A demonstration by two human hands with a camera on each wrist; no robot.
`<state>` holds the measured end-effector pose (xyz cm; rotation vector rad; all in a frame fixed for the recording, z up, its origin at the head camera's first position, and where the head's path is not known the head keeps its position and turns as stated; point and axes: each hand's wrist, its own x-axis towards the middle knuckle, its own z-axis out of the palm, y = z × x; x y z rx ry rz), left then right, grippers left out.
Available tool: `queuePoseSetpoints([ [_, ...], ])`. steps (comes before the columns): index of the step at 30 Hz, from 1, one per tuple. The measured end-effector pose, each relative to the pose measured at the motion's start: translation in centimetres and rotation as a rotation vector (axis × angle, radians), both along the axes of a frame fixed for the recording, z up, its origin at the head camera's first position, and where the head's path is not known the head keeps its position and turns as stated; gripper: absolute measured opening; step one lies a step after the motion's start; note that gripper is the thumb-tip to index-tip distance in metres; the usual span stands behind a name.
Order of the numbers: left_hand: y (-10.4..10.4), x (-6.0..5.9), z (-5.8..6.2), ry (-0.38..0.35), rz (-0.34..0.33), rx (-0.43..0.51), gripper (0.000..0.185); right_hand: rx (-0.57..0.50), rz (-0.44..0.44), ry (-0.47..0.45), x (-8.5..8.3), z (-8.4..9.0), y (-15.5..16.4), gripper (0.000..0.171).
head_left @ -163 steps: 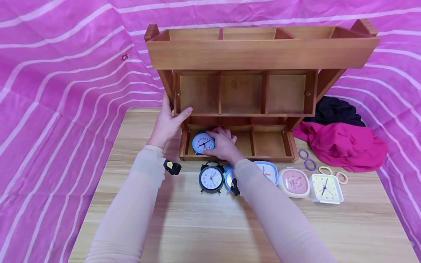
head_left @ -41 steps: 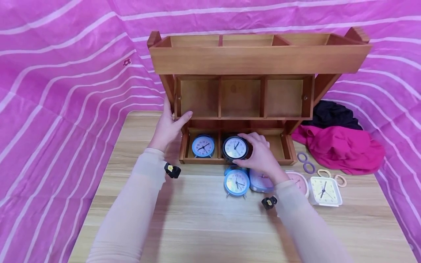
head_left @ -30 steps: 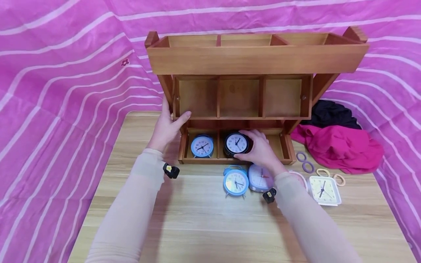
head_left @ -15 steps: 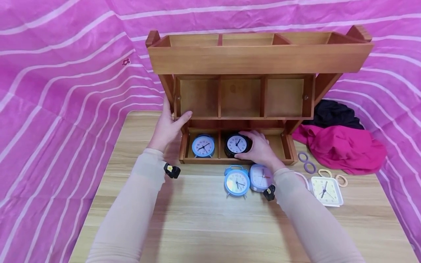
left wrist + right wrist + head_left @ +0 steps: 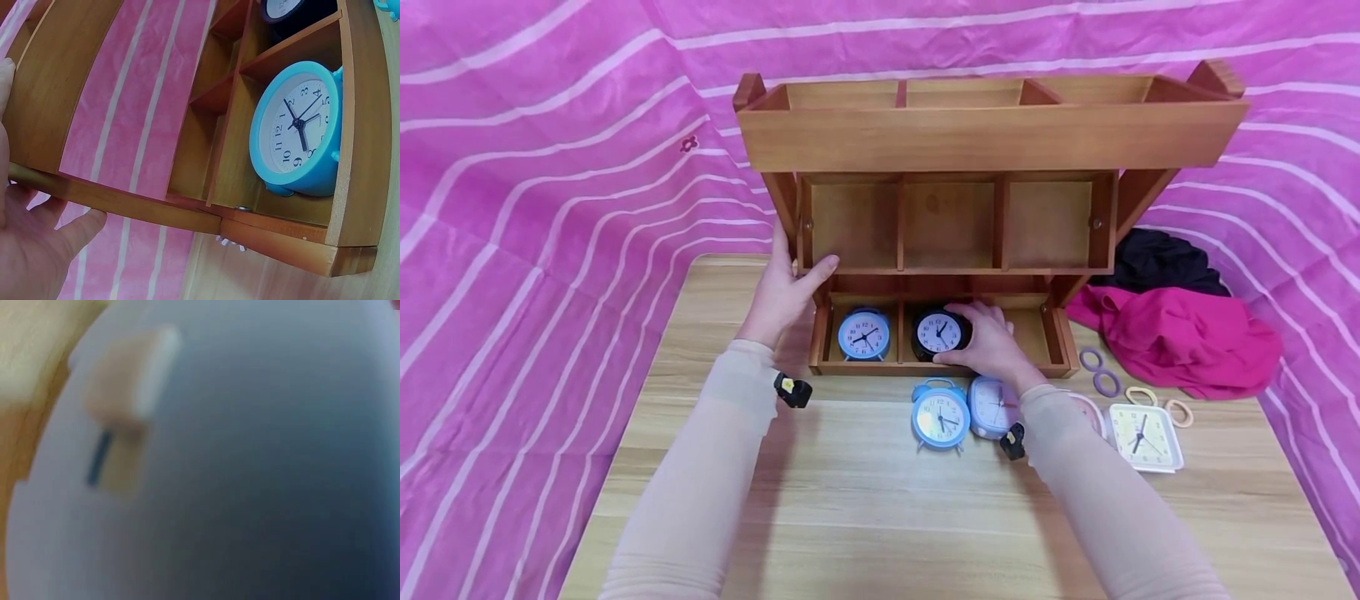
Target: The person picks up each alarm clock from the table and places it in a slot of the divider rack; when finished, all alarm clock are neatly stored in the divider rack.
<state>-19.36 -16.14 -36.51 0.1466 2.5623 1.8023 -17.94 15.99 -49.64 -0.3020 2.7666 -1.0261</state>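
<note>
A three-tier wooden shelf (image 5: 992, 137) with divided trays stands at the back of the table. My left hand (image 5: 780, 293) grips its left side, thumb in front of the middle tray; the left wrist view shows fingers behind the slanted side bar (image 5: 119, 199). My right hand (image 5: 992, 340) holds a black round alarm clock (image 5: 938, 332) by its right side in the bottom tray's middle compartment. A blue round alarm clock (image 5: 863, 335) stands in the left compartment, also large in the left wrist view. A blurred pale surface (image 5: 250, 456) fills most of the right wrist view.
In front of the shelf stand a light-blue twin-bell clock (image 5: 940, 417), a lilac square clock (image 5: 992, 407), a partly hidden pink clock (image 5: 1088, 412) and a white square clock (image 5: 1145, 435). Several rings (image 5: 1106, 383), magenta cloth (image 5: 1183, 342) and black cloth (image 5: 1168, 262) lie right.
Earlier my right hand held the blue clock in the left compartment; it has let go. The black clock has gone from the table into the middle compartment. The left hand keeps its place.
</note>
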Motion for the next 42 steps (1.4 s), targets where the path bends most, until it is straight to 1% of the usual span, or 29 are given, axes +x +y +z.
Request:
queuePoseSetpoints([
  [8, 0.0, 0.1, 0.2, -0.040, 0.002, -0.004, 0.098, 0.034, 0.027, -0.009, 0.1, 0.3, -0.2, 0.085],
  [14, 0.1, 0.1, 0.4, -0.028, 0.005, -0.020, 0.098, 0.065, 0.045, 0.016, 0.0, 0.2, -0.1, 0.082],
  [25, -0.2, 0.0, 0.2, -0.032, 0.020, -0.033, 0.098, 0.074, 0.086, 0.036, -0.2, 0.5, -0.1, 0.081],
  [29, -0.1, 0.1, 0.3, -0.032, 0.016, -0.032, 0.097, 0.061, 0.079, 0.033, 0.2, 0.3, 0.2, 0.088],
  [34, 0.1, 0.3, 0.3, -0.050, 0.007, -0.025, 0.097, 0.032, 0.076, 0.040, 1.1, 0.2, 0.7, 0.101],
  [37, 0.1, 0.3, 0.3, -0.053, 0.012, -0.015, 0.097, 0.014, 0.104, 0.071, 1.7, 0.6, 0.8, 0.110],
  [42, -0.1, 0.3, 0.3, -0.055, 0.011, -0.005, 0.097, -0.034, 0.137, 0.099, 3.0, 1.9, 1.1, 0.118],
])
